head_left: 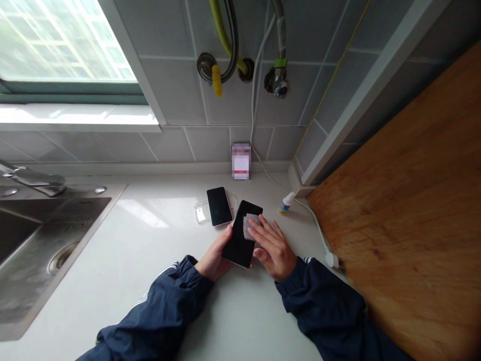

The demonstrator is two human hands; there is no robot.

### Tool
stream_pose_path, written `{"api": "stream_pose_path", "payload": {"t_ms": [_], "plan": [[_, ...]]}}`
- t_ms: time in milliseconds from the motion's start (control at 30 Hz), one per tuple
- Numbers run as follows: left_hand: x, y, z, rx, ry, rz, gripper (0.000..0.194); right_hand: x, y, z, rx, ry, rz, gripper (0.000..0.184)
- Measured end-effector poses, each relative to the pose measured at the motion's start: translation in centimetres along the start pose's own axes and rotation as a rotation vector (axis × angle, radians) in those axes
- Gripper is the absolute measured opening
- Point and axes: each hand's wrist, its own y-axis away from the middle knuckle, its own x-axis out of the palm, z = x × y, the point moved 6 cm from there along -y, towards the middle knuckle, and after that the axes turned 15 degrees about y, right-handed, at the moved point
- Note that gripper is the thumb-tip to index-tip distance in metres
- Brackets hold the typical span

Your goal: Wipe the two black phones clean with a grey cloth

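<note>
My left hand (215,258) grips a black phone (240,240) by its left edge and holds it tilted just above the white counter (150,260). My right hand (272,245) lies flat with fingers stretched out, pressing a small grey cloth (250,225) onto the phone's dark screen. A second black phone (219,205) lies flat on the counter just beyond, resting partly on a clear case (201,211).
A small white bottle with a yellow band (286,203) stands right of the phones. A white cable (300,205) runs down the tiled wall to a plug (331,259). A steel sink (37,240) is at left, a wooden panel (413,210) at right. A small box (241,161) leans against the wall.
</note>
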Motion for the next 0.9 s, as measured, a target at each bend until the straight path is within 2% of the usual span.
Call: {"api": "stream_pose_path", "payload": {"t_ms": [167,367,433,567,733,800,900], "plan": [[0.4,0.0,0.0,0.006,-0.039,0.045,0.059,0.1,0.1,-0.2,0.028,-0.009,-0.001,0.058],[0.4,0.2,-0.1,0.003,-0.079,-0.008,0.056,0.3,0.1,-0.3,0.059,-0.008,-0.01,0.061],[0.5,0.2,-0.1,-0.004,-0.066,0.009,0.056,0.2,0.1,-0.1,0.055,0.001,-0.017,0.061],[0.7,0.1,-0.1,-0.016,0.001,0.073,0.058,-0.3,0.2,1.1,-0.035,-0.006,0.009,0.061],[0.7,0.0,-0.5,0.019,0.033,0.069,0.056,-0.7,0.6,3.0,-0.187,-0.034,0.063,0.067],[0.9,0.1,-0.5,-0.004,0.04,0.087,0.059,-0.5,0.5,2.7,-0.176,-0.02,0.068,0.065],[1.0,0.1,-0.2,-0.057,0.038,0.109,0.064,-0.2,0.3,1.4,-0.088,0.015,0.041,0.063]]}}
